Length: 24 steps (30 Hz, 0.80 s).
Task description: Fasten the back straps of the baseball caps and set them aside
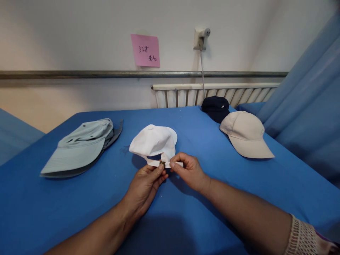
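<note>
Blue surface [39, 212]: left grip [145, 186] pinches white cap [151, 140] buckle [162, 163], right grip [190, 171] its strap [180, 164], which might slip if either loosens.

Pink note [145, 50] reads "32" w/ other chars unclear.

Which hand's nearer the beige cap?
Right. Right hand, on the white strap, is left of the beige cap; left hand, at the buckle, is farther left.

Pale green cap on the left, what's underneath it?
Under the pale green cap, a darker cap shows along the brim's lower edge and at the back. Most of it is covered, so its full shape can't be seen.
</note>
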Motion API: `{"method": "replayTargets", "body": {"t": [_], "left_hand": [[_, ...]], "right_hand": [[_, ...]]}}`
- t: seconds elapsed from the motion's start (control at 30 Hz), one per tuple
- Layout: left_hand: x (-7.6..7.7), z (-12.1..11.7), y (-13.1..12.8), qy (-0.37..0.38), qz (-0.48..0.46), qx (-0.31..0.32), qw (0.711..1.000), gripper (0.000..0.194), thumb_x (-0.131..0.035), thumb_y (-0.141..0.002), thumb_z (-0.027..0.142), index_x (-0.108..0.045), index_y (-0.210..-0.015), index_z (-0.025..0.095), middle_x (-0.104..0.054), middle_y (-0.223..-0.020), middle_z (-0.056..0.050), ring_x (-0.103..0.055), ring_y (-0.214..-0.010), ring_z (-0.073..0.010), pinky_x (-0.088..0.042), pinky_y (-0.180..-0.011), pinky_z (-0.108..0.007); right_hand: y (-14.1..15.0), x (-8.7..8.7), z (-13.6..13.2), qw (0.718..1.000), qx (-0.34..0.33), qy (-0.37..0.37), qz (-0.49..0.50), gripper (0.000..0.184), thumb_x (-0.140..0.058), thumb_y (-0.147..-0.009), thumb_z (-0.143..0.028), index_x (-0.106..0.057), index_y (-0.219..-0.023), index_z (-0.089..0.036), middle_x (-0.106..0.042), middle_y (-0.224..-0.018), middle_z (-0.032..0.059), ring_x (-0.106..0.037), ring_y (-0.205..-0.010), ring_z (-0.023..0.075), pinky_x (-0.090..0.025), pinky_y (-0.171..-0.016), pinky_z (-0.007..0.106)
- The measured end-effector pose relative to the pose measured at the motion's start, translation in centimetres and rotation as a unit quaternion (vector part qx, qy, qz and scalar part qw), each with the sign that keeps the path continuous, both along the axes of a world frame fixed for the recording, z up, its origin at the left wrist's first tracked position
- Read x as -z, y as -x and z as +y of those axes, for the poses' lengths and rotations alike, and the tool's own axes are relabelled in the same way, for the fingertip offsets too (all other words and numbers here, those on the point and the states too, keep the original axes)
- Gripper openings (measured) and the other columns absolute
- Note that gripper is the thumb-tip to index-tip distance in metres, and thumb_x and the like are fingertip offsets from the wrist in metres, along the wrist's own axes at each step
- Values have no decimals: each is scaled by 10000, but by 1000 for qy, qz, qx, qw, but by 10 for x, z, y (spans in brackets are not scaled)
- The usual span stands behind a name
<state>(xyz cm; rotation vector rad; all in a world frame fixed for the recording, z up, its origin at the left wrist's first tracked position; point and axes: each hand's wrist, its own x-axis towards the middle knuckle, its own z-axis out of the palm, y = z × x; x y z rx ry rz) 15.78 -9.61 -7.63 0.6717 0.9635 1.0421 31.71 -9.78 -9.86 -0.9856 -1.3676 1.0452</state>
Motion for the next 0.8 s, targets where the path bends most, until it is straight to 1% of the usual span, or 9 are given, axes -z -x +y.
{"method": "replayTargets", "body": {"t": [0.2,0.43,0.53,0.63,0.8], "left_hand": [[-2,0,-1,6,-2,8,1000,231,-874,-666,233,-736,-809,115,-693,-735,-23,-636,-673,-95,-562,-673,-188],[-7,1,0,18,-11,14,1000,181,-842,-709,195,-734,-832,117,-719,-774,-38,-666,-709,-115,-577,-703,-215],[-9,0,-1,12,-19,7,1000,185,-844,-701,190,-731,-834,128,-718,-771,-26,-665,-698,-109,-576,-691,-212],[-9,0,0,6,-22,4,1000,193,-850,-690,186,-729,-831,133,-715,-762,-17,-662,-686,-104,-573,-684,-207],[-8,1,3,-4,-18,11,1000,203,-857,-666,147,-731,-825,130,-716,-743,-19,-659,-659,-101,-558,-674,-196]], "right_hand": [[0,0,0,1000,-5,-9,4,157,-621,-833,-333,-612,-751,-200,-627,-746,-1,-574,-718,146,-457,-703,284],[-2,2,1,1000,-12,3,8,205,-592,-858,-387,-621,-775,-201,-617,-711,-5,-560,-676,143,-443,-661,278],[-3,2,1,1000,-13,5,-1,212,-580,-868,-387,-620,-781,-198,-613,-700,-7,-550,-654,137,-426,-635,267],[-4,1,1,999,-8,0,-31,203,-575,-870,-366,-624,-771,-196,-597,-686,-13,-526,-640,129,-405,-618,259],[-5,2,0,999,4,-4,-48,206,-585,-867,-372,-636,-771,-197,-590,-677,-19,-510,-626,127,-395,-603,257]]}}
